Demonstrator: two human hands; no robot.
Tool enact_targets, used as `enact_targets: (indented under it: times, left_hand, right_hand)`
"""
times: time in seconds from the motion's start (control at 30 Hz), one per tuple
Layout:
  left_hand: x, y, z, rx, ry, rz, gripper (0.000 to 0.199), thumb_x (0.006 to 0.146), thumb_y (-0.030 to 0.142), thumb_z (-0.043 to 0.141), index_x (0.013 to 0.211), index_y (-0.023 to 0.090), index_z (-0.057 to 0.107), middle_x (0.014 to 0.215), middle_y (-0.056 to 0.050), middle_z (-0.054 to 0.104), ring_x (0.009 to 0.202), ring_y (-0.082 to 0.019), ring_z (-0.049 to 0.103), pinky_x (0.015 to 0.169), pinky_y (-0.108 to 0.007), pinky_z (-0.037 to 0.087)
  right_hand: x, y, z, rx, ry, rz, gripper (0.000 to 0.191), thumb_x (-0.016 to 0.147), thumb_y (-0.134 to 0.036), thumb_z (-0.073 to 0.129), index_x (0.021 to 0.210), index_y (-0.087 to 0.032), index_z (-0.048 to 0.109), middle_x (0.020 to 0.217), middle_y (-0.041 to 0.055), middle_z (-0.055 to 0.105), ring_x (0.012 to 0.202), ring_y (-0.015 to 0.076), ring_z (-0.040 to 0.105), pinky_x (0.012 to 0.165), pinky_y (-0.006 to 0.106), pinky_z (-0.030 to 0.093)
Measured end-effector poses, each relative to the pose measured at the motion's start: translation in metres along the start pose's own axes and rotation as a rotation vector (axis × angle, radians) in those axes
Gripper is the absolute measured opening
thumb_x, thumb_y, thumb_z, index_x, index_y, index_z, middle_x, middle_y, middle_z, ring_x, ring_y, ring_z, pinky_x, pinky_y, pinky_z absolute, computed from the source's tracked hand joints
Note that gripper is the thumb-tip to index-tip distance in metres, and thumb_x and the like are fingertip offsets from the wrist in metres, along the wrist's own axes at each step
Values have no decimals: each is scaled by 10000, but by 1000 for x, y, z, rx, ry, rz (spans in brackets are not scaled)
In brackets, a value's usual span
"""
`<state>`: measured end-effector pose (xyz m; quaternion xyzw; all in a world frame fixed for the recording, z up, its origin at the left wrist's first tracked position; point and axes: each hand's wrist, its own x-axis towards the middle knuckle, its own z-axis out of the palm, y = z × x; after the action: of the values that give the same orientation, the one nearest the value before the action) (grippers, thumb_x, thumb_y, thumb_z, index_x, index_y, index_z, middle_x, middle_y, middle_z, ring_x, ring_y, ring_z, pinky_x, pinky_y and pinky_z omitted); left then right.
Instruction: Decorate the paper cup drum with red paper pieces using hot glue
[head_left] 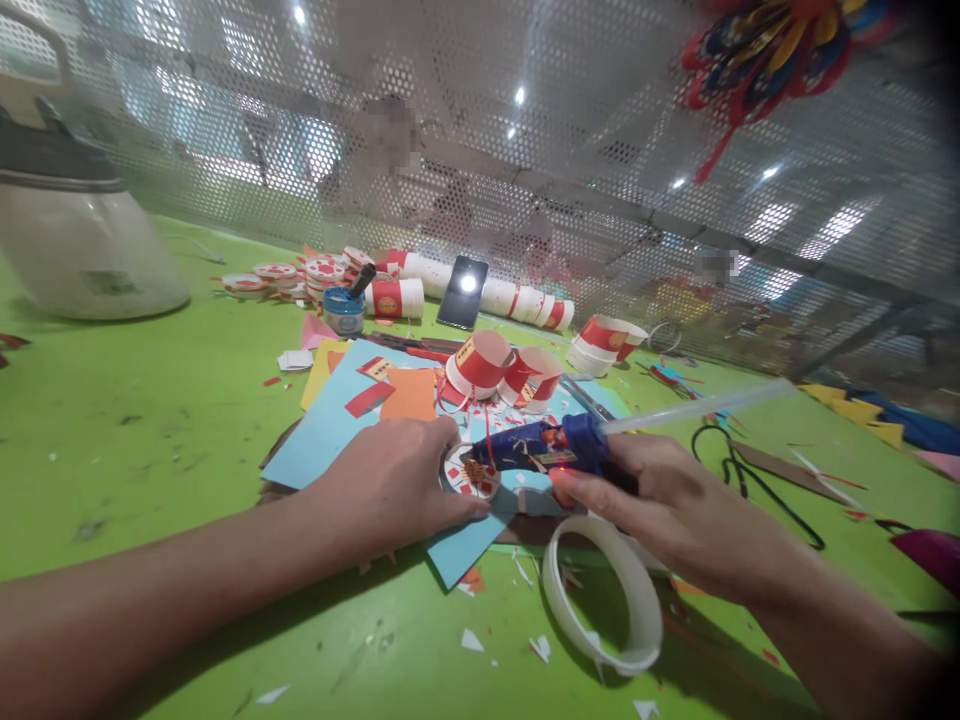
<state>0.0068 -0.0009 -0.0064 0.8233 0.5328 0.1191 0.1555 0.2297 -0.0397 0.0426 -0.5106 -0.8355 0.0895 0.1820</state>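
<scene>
My left hand (397, 475) grips a small round paper piece (472, 485) with a red and white pattern, thumb and fingers around its edge. In my right hand (652, 495) is a blue hot glue gun (555, 445), its tip at the top of the round piece. A long clear glue stick (705, 405) sticks out of the gun's back. Beneath my hands lie light blue paper sheets (322, 425) and an orange piece of paper (409, 395). Just beyond the gun stand red and white paper cup rings (480, 365). Whether the tip touches the piece I cannot tell.
A white tape ring (551, 590) lies near my right wrist. Further back are a blue glue jar (344, 312), a phone (463, 292), paper cups (397, 299) and stacked paper discs (326, 270). A pale kettle-like container (82, 245) stands at left. Paper scraps litter the green table (187, 430).
</scene>
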Motion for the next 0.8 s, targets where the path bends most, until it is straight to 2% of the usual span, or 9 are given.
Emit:
enact_targets:
  times: [0.17,0.37,0.8]
  left_hand:
    - [1,0,1,-9,-2,15,349,725,546,585,856,223,580,661,-16,608,616,-214,570,509,-280,309]
    - [-2,-1,1,-13,4,12,345,732,553,580,833,223,572,639,-9,596,600,-212,563,504,-282,307]
    - [0,-4,5,-21,20,38,394,744,594,565,866,220,589,656,-21,614,602,-217,569,497,-284,300]
  right_hand:
    - [1,-1,-2,19,-46,28,337,908,-381,535,623,-204,512,581,-21,545,527,112,494,475,231,375]
    - [1,2,-3,72,-131,102,343,906,-472,485,729,-198,590,653,20,620,578,151,528,501,263,403]
    - [2,0,1,64,-75,43,306,907,-421,502,709,-201,579,648,11,617,560,134,525,495,253,401]
